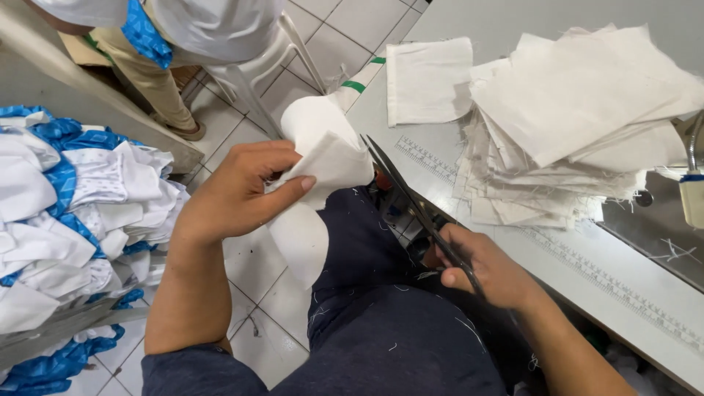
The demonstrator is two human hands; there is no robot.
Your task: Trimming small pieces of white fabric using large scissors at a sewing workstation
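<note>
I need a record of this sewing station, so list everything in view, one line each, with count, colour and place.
fabric strip: one, white, held over the lap, scissors at its edge
scissors: one pair, dark, blades open, pointing up and left
stack of cut pieces: one pile, off-white, on the table at right
single folded piece: one, white, on the table left of the stack
table: one, pale grey, with a printed ruler along its edge
heap of garments: one, white and blue, at left
plastic chair: one, white, top centre
another person: one, top left, only partly in view
floor tiles: pale grey
left hand: pinches the strip
right hand: grips the scissors' handles
</note>
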